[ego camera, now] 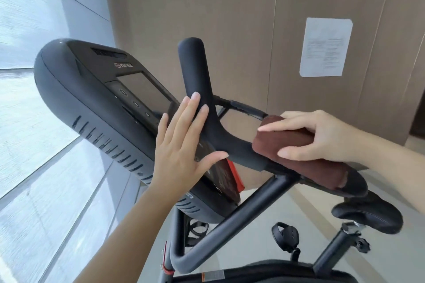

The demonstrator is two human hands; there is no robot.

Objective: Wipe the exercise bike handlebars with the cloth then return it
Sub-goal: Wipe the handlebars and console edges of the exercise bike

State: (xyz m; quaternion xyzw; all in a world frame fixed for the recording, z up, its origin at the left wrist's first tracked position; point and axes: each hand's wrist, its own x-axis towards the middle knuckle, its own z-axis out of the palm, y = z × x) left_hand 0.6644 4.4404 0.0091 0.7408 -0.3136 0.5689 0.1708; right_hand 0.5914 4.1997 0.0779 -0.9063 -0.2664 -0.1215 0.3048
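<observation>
Head view: the brown cloth (296, 149) is wrapped round the near right limb of the handlebars (195, 69) and is gripped there by the right hand (322, 135), with the thumb on the near side and the fingers curled over the top. The left hand (181, 140) is held flat and holds nothing; its straight fingertips are laid against the upright horn, just in front of the console (92, 99).

If the grip were loosened during a stroke, the cloth could be dragged off the bar end. The horn and the far limb might be left unwiped. A console button could be pressed by the flat left hand.

The bar beneath the cloth is hidden, and the far limb is largely covered. The place the cloth belongs is not shown, and the print on the wall notice (325, 47) cannot be read — the window side is blurred.
</observation>
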